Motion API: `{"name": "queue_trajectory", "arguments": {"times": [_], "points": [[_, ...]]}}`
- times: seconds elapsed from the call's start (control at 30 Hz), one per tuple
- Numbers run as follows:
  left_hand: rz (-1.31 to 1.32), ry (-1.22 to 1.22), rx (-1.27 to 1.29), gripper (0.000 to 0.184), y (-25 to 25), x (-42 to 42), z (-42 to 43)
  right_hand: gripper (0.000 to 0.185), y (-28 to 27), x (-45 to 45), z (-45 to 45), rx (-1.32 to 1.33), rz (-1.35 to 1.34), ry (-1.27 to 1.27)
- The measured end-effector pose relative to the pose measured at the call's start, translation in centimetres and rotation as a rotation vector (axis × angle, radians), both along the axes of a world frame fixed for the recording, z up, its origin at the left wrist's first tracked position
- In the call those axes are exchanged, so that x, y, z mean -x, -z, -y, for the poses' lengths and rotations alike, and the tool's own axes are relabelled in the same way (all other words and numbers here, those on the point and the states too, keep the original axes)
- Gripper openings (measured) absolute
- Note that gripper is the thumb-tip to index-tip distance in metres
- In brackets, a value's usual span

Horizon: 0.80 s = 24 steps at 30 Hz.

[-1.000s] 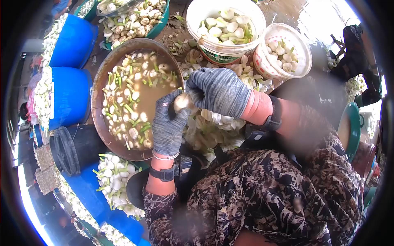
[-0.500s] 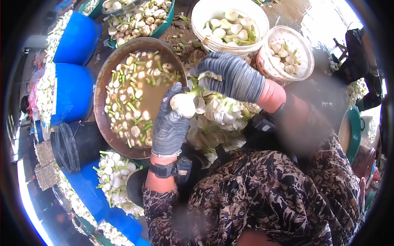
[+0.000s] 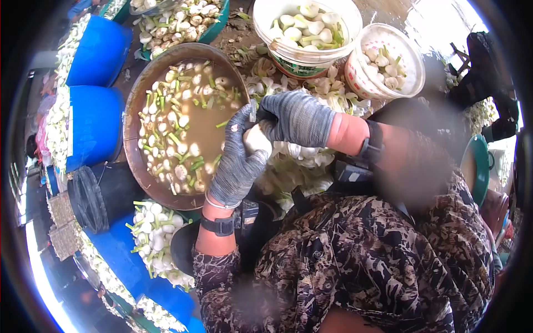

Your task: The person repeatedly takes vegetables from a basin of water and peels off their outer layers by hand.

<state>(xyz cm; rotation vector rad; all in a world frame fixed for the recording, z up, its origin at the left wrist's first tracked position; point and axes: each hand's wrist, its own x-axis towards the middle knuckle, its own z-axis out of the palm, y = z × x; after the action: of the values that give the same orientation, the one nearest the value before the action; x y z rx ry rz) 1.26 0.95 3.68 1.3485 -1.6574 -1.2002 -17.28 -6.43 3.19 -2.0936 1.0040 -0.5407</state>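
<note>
My left hand [image 3: 237, 161], in a grey knit glove, is wrapped round a white garlic bulb [image 3: 257, 141]. Closed against the upper right side of the same bulb is my right hand [image 3: 297, 119], gloved alike; its fingers hide the stalk. A small greyish flat piece [image 3: 252, 110] shows between the fingertips of both hands; I cannot make out what it is. Loose papery garlic skins [image 3: 302, 158] lie beneath the hands. Just left of them stands a wide brown basin [image 3: 133, 152] of murky water with bulbs and cut green stalks floating in it.
Beyond the hands stand a white bucket [image 3: 355, 25] and a smaller patterned bucket [image 3: 413, 91], both holding peeled bulbs. At left are blue tubs [image 3: 95, 127], a black bucket [image 3: 91, 200] and a heap of stalked bulbs [image 3: 157, 238]. A green basin [image 3: 478, 169] stands at right.
My right hand has come down and closed against the bulb, where before it was above the stalk with a piece of skin. The left hand has tilted and moved slightly right.
</note>
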Motion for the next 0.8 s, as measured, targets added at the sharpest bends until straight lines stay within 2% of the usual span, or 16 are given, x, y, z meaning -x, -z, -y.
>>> {"name": "queue_trajectory", "arguments": {"times": [0.1, 0.13, 0.17, 0.23, 0.3, 0.37, 0.4, 0.43, 0.47, 0.5, 0.53, 0.57, 0.63, 0.7, 0.77, 0.8], "points": [[-0.164, 0.036, -0.076, 0.077, 1.4, -0.6, -0.1, 0.020, 1.2, -0.1, 0.0, -0.073, 0.018, 0.017], [-0.331, -0.007, -0.202, 0.073, 1.4, -0.3, -0.2, 0.020, 1.1, 0.0, -0.1, -0.072, 0.016, 0.018], [-0.331, -0.011, -0.197, 0.073, 1.4, -0.3, -0.1, 0.020, 0.6, 0.0, -0.3, 0.007, 0.020, 0.018], [-0.289, -0.146, -0.519, 0.064, 1.4, -0.2, -0.1, 0.021, 0.7, -0.4, -0.3, 0.087, 0.027, 0.007], [-0.197, -0.095, -0.434, 0.060, 1.1, 0.3, 0.0, 0.014, 1.9, -0.7, -0.4, -0.036, 0.063, 0.121], [0.122, -0.038, 0.070, 0.063, 0.9, 0.9, -0.1, 0.017, 2.1, -0.8, 0.1, -0.125, 0.066, 0.129], [0.125, -0.039, 0.132, 0.068, 0.9, 1.0, 0.0, 0.018, 2.2, -0.8, 0.3, -0.253, 0.101, 0.133], [0.129, -0.041, 0.137, 0.068, 1.0, 0.9, 0.1, 0.019, 2.3, -0.9, 0.5, -0.383, 0.140, 0.137], [0.069, -0.057, 0.125, 0.069, 1.3, 0.7, 0.1, 0.021, 2.4, -1.0, 0.6, -0.241, 0.111, 0.115], [0.008, -0.074, 0.114, 0.070, 1.6, 0.7, 0.1, 0.021, 2.4, -0.9, 0.4, -0.235, 0.115, 0.113], [-0.066, -0.118, 0.068, 0.060, 1.7, 0.7, 0.1, 0.020, 1.8, -0.9, -0.1, -0.117, 0.187, 0.141], [-0.063, -0.117, 0.076, 0.060, 1.7, 0.4, 0.3, 0.020, 1.3, -0.9, -0.5, 0.001, 0.257, 0.169], [-0.065, -0.126, -0.142, 0.050, 1.7, -0.3, 0.6, 0.019, 1.5, -0.9, -0.4, 0.118, 0.283, 0.132], [-0.091, -0.114, -0.067, 0.047, 1.5, 0.2, 0.8, 0.020, 2.2, -0.8, 0.3, -0.157, 0.274, 0.192], [-0.254, -0.161, -0.123, 0.051, 1.9, 0.4, 1.1, 0.021, 2.1, -0.7, 1.2, -0.164, 0.278, 0.173], [-0.342, -0.175, -0.141, 0.053, 1.9, 0.6, 1.0, 0.017, 2.0, -0.7, 1.4, -0.320, 0.289, 0.238]]}}
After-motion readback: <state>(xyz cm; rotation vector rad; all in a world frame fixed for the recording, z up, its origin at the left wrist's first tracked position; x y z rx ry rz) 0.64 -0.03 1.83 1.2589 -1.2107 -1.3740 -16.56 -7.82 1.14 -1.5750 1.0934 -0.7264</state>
